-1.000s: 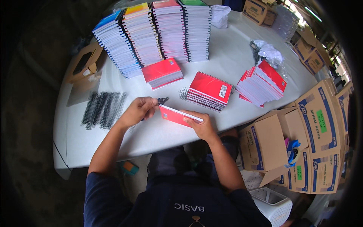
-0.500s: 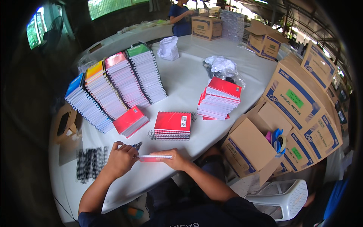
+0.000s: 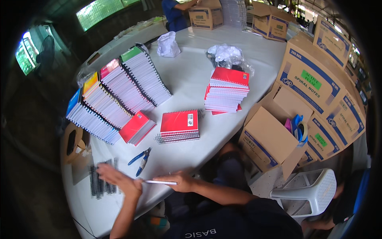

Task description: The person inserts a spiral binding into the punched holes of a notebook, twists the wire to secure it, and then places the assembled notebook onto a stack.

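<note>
Near the table's front edge my right hand grips a thin notebook, seen nearly edge-on. My left hand has its fingers stretched out, slightly blurred, over a group of dark wire spirals on the left; its wrist side is close to the notebook's left end, and whether they touch I cannot tell. Just beyond lies a pair of blue-handled cutting pliers. A stack of red spiral notebooks sits farther ahead, coil ends sticking out at its sides.
Tall notebook stacks with coloured covers lean at the left. More red notebooks are piled right of centre, before crumpled plastic. Cartons and a white stool line the right side. A person stands at the far side.
My left hand has let go of the pliers, which now lie on the table, and has moved left over the wire spirals. My right hand still holds the notebook. The view has shifted.
</note>
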A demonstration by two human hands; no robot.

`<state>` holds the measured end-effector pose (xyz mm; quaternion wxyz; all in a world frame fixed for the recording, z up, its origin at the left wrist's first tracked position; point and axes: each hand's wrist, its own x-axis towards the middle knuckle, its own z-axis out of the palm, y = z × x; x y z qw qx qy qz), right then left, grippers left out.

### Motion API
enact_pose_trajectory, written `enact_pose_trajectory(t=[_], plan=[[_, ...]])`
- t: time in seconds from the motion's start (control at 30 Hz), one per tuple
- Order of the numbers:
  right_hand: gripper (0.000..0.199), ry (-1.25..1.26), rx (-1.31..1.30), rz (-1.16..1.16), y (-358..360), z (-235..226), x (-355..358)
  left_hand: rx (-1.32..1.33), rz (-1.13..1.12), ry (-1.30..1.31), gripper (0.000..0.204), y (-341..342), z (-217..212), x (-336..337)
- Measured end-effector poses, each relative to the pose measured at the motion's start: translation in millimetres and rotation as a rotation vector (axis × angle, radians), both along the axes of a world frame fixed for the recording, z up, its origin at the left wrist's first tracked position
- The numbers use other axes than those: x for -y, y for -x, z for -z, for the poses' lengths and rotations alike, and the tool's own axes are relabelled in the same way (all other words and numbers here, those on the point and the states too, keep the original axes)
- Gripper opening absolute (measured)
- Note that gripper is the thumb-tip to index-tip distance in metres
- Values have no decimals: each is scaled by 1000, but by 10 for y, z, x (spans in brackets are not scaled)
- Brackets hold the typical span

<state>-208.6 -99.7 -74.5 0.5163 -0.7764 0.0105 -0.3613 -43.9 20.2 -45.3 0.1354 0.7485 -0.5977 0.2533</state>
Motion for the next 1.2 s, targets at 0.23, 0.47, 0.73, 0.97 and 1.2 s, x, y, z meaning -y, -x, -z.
enact_pose_trajectory(t=[0.23, 0.47, 0.73, 0.97, 1.2], plan=[[55, 95, 66, -31, -25, 129, -11, 64, 227, -31, 114, 155, 342, -393], [57, 152, 86, 19, -41, 197, 44, 88, 267, 169, 110, 99, 185, -14], [49, 64, 41, 72, -52, 227, -49, -111, 456, -122, 118, 249, 681, -390], [39, 144, -84, 58, -174, 192, -66, -64, 402, 30, 108, 209, 569, -142], [38, 149, -101, 8, -132, 119, -34, -373, 165, 380, 106, 208, 179, 375]])
